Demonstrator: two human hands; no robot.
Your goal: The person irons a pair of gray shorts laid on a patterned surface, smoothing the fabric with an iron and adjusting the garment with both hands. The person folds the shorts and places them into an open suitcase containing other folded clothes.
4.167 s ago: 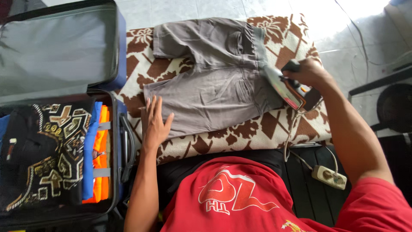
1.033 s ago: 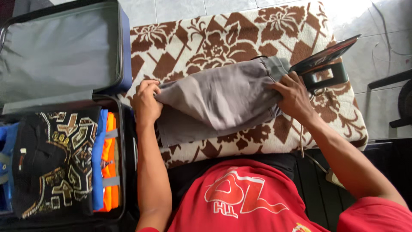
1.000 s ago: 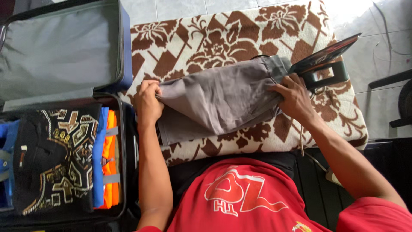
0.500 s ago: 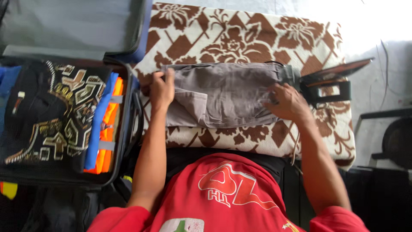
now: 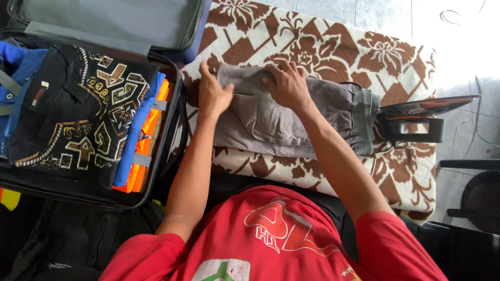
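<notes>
Grey shorts (image 5: 291, 122), folded into a long strip, lie across a brown and cream floral blanket (image 5: 333, 47), and both hands are down on the left end of them. Going left to right from the far side of the grip: way off to the left there's an open suitcase (image 5: 172, 151), its grey-lined lid (image 5: 109, 18) flipped up. Inside sits a black shirt with a gold and white pattern (image 5: 78, 109), and between that and the suitcase wall nearest the hands, a blue garment (image 5: 136, 140) and an orange one (image 5: 145, 156) lie stacked on edge.

Then the left hand (image 5: 213, 96), right at the corner of the shorts, fingers curled over the fabric edge. It looks like it's pinching the cloth, but I can't really tell how tight. Just beside it to the right, the right hand (image 5: 289, 86) lies flat with the fingers spread, palm pressing on the shorts, not closed around anything.

Further right of both hands, the waistband end of the shorts stretches out untouched. Just past that end an iron (image 5: 416, 117) stands on its heel on the blanket, soleplate tilted up, well apart from the hands.
</notes>
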